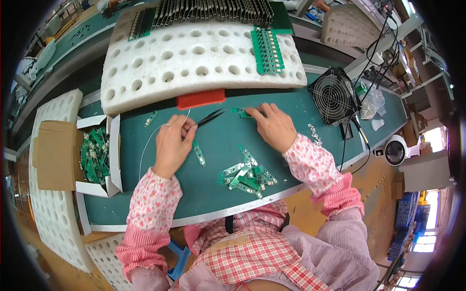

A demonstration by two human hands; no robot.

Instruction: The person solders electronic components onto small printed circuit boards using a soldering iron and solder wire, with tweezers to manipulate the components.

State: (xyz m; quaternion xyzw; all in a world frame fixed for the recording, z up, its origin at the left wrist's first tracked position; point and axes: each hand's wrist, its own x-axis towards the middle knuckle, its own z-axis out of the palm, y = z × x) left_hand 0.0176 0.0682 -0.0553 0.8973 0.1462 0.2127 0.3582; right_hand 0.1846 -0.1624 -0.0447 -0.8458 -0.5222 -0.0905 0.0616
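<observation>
My left hand (172,141) is closed around black tweezers (211,117), their tips pointing right and slightly away from me. A thin white wire (142,154) curves up to the same hand and shows again above the fingers. My right hand (274,127) has its fingertips closed on a small green circuit board (237,110) lying on the green work mat. Just right of my left hand is a single circuit board strip (199,153), and another strip (151,118) lies beyond that hand. Between my forearms is a loose pile of circuit boards (248,178).
A white foam block (194,68) with holes stands at the back, carrying rows of boards and a green panel (268,51). Below it sits a red tray (200,99). An open box (115,167) of boards is left. Small white parts (314,135) and a black fan (335,96) are right.
</observation>
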